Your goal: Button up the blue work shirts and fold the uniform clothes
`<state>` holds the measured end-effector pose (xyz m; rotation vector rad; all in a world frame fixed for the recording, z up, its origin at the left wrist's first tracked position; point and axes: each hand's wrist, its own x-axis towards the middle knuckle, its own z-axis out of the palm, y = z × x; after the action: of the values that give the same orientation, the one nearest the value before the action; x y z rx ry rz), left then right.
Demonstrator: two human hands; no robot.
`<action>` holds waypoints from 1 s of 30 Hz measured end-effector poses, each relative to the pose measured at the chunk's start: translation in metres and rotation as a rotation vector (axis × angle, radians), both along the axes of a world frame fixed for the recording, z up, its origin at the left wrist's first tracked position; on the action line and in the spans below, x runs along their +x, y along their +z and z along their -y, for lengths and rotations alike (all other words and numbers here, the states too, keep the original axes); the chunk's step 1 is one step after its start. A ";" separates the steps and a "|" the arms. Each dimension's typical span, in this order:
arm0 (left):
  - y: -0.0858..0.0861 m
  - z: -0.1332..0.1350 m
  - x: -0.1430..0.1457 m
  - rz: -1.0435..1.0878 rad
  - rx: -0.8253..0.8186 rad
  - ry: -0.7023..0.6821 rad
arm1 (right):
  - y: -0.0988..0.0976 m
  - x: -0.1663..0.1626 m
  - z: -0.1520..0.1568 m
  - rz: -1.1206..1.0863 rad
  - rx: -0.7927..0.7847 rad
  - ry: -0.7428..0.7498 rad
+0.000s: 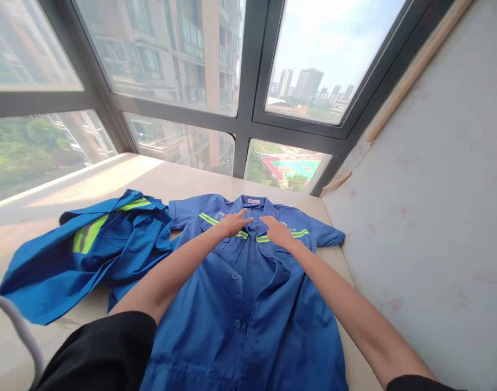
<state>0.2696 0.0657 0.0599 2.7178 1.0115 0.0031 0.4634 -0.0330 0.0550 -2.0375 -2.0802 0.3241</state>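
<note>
A blue short-sleeved work shirt (248,304) with yellow-green reflective strips lies spread flat, front up and buttoned, on a pale window ledge (121,174). My left hand (233,222) rests flat on the shirt's chest just left of the collar, fingers stretched out. My right hand (277,231) lies flat on the chest just right of the collar, fingers also extended. Both hands press on the cloth and hold nothing.
A second blue garment (97,250) with reflective strips lies crumpled to the left of the shirt. Large windows (248,108) close the far side. A pale wall (435,217) stands at the right. A grey curved bar (20,326) shows at the lower left.
</note>
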 end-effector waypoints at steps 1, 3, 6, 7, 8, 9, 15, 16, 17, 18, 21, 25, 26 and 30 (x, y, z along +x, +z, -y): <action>0.000 -0.007 0.001 -0.017 0.008 -0.061 | -0.003 -0.001 -0.008 0.069 -0.037 0.020; 0.001 -0.020 0.005 -0.034 0.008 -0.125 | -0.007 -0.001 -0.023 0.214 -0.111 0.081; 0.003 -0.033 0.012 -0.029 0.000 -0.149 | -0.007 0.001 -0.040 0.318 -0.163 0.161; 0.004 -0.037 0.014 -0.014 0.004 -0.150 | -0.005 0.003 -0.044 0.325 -0.170 0.169; 0.007 -0.041 0.016 0.009 0.010 -0.145 | -0.002 0.006 -0.049 0.325 -0.179 0.168; 0.009 -0.045 0.019 0.037 0.018 -0.132 | 0.003 0.009 -0.054 0.323 -0.189 0.162; 0.018 -0.068 0.035 0.235 0.087 0.118 | 0.027 0.028 -0.085 0.278 -0.119 -0.012; 0.015 -0.069 0.038 0.258 0.094 0.173 | 0.029 0.029 -0.089 0.269 -0.075 -0.074; 0.011 -0.070 0.041 0.275 0.097 0.220 | 0.028 0.030 -0.093 0.258 -0.037 -0.134; 0.005 -0.070 0.043 0.286 0.095 0.259 | 0.027 0.031 -0.096 0.244 -0.009 -0.187; -0.014 -0.066 0.046 0.297 0.071 0.322 | 0.015 0.032 -0.099 0.187 0.034 -0.275; -0.030 -0.053 0.041 0.304 0.060 0.337 | -0.007 0.038 -0.092 0.113 0.062 -0.252; -0.031 -0.047 0.039 0.302 0.061 0.340 | -0.013 0.040 -0.089 0.102 0.067 -0.239; -0.035 -0.018 0.034 0.271 0.072 0.320 | -0.036 0.047 -0.076 0.088 0.073 -0.212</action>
<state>0.3040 0.0837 0.0252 2.4929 1.3645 0.4581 0.5109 0.0431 0.0191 -2.2390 -1.8692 0.1236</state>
